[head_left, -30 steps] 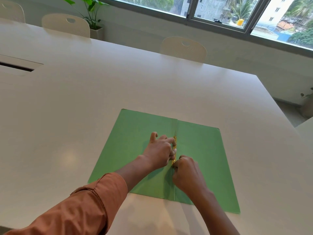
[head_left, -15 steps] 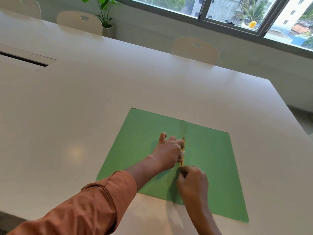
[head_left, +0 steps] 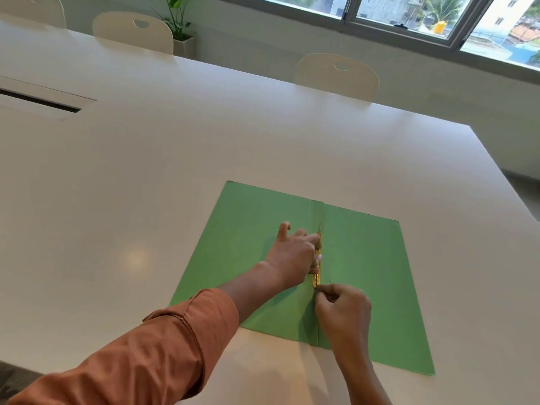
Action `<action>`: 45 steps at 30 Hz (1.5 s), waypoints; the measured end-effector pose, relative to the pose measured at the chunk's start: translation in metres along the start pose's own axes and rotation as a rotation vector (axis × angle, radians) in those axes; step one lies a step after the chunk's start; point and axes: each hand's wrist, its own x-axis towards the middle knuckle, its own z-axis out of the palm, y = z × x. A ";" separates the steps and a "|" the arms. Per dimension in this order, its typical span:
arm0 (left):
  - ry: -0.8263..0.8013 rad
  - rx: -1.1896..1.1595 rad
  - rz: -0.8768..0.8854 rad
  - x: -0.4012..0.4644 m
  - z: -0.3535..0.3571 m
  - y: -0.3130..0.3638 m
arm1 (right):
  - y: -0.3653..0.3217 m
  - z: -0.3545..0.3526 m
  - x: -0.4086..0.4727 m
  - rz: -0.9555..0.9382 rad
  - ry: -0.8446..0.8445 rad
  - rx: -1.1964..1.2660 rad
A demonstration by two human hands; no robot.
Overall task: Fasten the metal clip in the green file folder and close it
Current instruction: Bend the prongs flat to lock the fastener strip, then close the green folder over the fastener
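the right hand [head_left: 343,306] is working nearest the near edge of the tabletop [head_left: 146,176], its fingers [head_left: 321,296] curled and pinching at the near end of the metal clip [head_left: 318,260]; what exactly they are gripping there is too small to tell. just beyond, the left hand [head_left: 295,255] is pressing flat, palm down, its fingertips [head_left: 317,239] resting on the middle of the clip and pinning it against the spine, gripping nothing. the clip is lying along the centre fold of the green file folder [head_left: 365,267], which is spread open flat towards the near right corner of the tabletop, both covers lying down, with the clip's far end showing past the left hand.

the fastening step appears to be the one in hand, the closing not yet begun. the next move probably calls for flattening or sliding the near end home while the left hand is bracing the strip, then releasing both hands and folding one cover across the spine.
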 end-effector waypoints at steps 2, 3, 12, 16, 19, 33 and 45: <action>0.003 0.011 0.003 0.000 0.000 0.000 | 0.002 -0.001 0.002 0.071 -0.028 0.073; 0.004 0.018 0.005 0.000 0.000 0.000 | 0.005 -0.001 0.004 0.107 -0.038 0.117; 0.030 -0.049 0.025 0.002 0.005 -0.004 | 0.018 0.001 -0.006 0.009 -0.004 0.129; 0.105 -0.220 0.025 0.000 0.011 -0.016 | 0.024 0.000 -0.016 -0.093 0.023 0.078; 0.238 -0.329 -0.063 0.006 0.003 -0.036 | 0.029 -0.002 -0.017 -0.094 0.045 0.145; -0.013 0.017 -0.713 0.031 -0.050 -0.178 | 0.051 -0.003 -0.021 -0.118 -0.013 0.347; 0.016 -0.134 -0.887 0.043 -0.063 -0.198 | 0.051 -0.002 -0.019 -0.158 -0.020 0.333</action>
